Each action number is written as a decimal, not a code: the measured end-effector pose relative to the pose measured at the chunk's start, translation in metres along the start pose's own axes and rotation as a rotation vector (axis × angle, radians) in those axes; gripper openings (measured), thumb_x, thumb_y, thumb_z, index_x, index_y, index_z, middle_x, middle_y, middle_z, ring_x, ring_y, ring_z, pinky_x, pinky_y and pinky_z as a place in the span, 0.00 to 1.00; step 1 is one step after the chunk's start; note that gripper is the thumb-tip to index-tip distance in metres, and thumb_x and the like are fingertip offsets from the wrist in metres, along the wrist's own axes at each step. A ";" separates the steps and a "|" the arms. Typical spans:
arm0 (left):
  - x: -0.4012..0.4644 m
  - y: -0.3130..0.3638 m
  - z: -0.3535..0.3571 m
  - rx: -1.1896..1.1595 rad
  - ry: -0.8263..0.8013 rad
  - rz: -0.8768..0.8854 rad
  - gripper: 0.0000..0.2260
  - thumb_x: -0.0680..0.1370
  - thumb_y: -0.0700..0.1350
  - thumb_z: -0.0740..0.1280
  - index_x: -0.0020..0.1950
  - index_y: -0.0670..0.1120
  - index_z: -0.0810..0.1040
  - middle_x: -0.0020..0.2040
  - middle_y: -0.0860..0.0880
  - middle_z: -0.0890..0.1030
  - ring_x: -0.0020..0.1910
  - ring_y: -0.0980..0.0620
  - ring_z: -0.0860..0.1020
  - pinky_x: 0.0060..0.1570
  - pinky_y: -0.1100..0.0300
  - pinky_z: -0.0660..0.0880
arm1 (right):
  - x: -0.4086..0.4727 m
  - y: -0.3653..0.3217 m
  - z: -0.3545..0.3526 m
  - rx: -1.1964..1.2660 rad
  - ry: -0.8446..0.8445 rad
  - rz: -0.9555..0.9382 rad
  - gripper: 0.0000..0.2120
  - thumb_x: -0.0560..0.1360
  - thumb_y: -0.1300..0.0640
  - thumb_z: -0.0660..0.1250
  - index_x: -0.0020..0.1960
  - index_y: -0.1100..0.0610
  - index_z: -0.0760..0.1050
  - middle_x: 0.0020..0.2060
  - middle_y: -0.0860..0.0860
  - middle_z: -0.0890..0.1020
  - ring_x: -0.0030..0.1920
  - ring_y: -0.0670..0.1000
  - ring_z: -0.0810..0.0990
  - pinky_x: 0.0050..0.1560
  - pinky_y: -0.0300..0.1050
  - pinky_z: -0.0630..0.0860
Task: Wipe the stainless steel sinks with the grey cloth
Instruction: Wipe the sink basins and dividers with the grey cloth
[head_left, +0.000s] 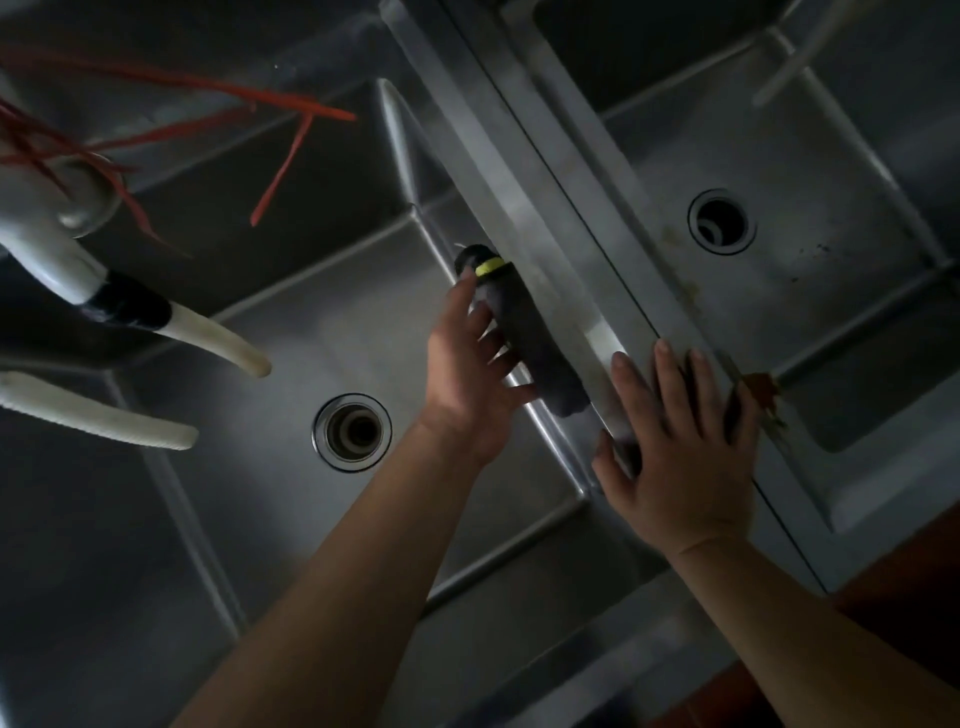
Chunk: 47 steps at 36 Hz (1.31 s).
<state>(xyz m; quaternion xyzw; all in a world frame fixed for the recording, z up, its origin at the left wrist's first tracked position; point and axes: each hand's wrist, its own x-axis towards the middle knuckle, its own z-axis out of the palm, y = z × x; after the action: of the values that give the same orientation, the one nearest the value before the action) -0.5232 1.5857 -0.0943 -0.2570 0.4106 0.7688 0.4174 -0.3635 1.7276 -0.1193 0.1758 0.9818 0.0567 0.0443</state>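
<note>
A rolled dark grey cloth (530, 332) with a yellow band near its far end lies against the inner wall of the left sink (260, 493), just below the steel divider (524, 208). My left hand (467, 379) cups the roll from the left, thumb beside the yellow band and fingers spread against its underside. My right hand (680, 452) rests flat on the divider with its fingers apart, holding nothing. The right sink (810, 312) lies beyond it.
Each sink has a round drain: left drain (353, 431), right drain (722, 221). Two white hoses (218, 343) hang over the left sink from a pipe at the left. Red strings (280, 171) dangle above. A brown stain (761, 389) marks the right sink's rim.
</note>
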 end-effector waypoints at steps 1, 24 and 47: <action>0.001 0.000 0.002 0.011 0.012 0.008 0.27 0.76 0.64 0.62 0.67 0.48 0.76 0.62 0.44 0.80 0.61 0.42 0.79 0.59 0.38 0.75 | 0.000 0.000 0.000 0.004 -0.001 0.001 0.34 0.78 0.36 0.50 0.81 0.46 0.49 0.80 0.55 0.56 0.79 0.61 0.54 0.72 0.68 0.53; 0.068 -0.083 -0.027 0.015 0.231 -0.231 0.33 0.72 0.70 0.64 0.70 0.50 0.72 0.65 0.46 0.77 0.63 0.41 0.76 0.58 0.38 0.74 | -0.002 -0.004 0.000 0.006 0.049 0.002 0.32 0.79 0.37 0.52 0.81 0.46 0.53 0.80 0.55 0.58 0.79 0.61 0.56 0.73 0.68 0.56; 0.010 -0.007 0.038 0.375 0.412 0.302 0.08 0.75 0.44 0.69 0.54 0.49 0.81 0.50 0.47 0.83 0.52 0.44 0.81 0.47 0.44 0.81 | -0.006 -0.001 -0.004 0.196 -0.039 -0.052 0.35 0.80 0.33 0.46 0.81 0.48 0.49 0.81 0.56 0.53 0.80 0.63 0.50 0.74 0.72 0.48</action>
<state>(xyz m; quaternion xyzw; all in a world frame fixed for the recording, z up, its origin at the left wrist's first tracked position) -0.5241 1.6246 -0.0846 -0.2623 0.6546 0.6648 0.2465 -0.3585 1.7246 -0.1154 0.1549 0.9858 -0.0442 0.0474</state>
